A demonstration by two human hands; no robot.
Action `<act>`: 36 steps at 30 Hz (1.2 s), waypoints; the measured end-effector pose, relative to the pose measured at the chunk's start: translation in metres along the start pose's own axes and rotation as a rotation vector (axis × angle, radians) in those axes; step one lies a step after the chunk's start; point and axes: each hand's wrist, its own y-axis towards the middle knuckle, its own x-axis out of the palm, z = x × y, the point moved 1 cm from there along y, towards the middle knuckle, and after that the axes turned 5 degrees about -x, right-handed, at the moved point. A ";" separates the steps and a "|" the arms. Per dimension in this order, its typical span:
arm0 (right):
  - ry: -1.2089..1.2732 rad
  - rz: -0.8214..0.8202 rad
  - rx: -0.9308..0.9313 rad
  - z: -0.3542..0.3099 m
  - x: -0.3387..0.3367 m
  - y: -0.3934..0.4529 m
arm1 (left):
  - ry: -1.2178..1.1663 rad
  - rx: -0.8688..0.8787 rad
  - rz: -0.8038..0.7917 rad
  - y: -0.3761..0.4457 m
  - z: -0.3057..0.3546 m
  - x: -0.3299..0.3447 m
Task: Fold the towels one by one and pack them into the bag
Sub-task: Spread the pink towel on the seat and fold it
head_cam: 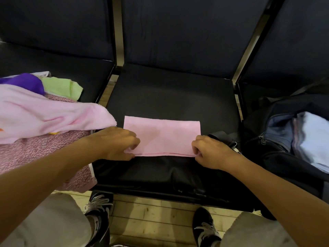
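Nearest the camera: two black shoes with white laces, left shoe [98, 209] and right shoe [204, 227], planted on a pale wooden floor [151, 216], just this side of the middle seat. Grey shorts [53, 221] at the lower corners.

Middle seat [169, 97]: black, padded, one of a row of joined seats; taken as landmark.

On the middle seat, toward its front half: pink towel [162, 136], folded into a flat rectangle, layered edges facing the camera.

Left hand [117, 143] at the towel's near left corner, fingers [132, 139] curled over the top layer, thumb under the edge; corner pinched. Right hand [210, 152] at the near right corner, fingers [197, 148] curled and pinching the layered edge.

Left of the middle seat, on the neighbouring seat: unfolded pile of towels. Light pink towel [49, 113] uppermost, one corner reaching over the gap toward the middle seat; speckled pink towel [44, 154] beneath, hanging over the seat front; purple towel [26, 82] and pale green towel [62, 87] at the back of the pile.

Right of the middle seat, on the next seat: dark bag [267, 139], unzipped and gaping. Inside it, folded light blue towel [313, 138], with further folded cloth beside it, colour unclear. Black strap with a metal clip [235, 147] trailing from the bag onto the middle seat, just beside the right hand.
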 end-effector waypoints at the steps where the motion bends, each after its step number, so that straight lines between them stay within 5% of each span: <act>1: -0.004 0.025 -0.029 -0.004 -0.001 0.001 | -0.036 0.002 0.021 0.002 0.001 0.002; 12: 0.157 -0.048 -0.087 -0.009 0.008 0.009 | -0.539 -0.030 -0.065 0.024 0.012 0.024; 30: 0.154 -0.068 -0.106 -0.004 0.005 0.008 | -0.379 0.064 0.075 0.014 0.017 0.007; 36: 0.151 -0.097 -0.102 -0.002 0.007 0.010 | -0.355 0.083 -0.034 0.015 0.024 0.014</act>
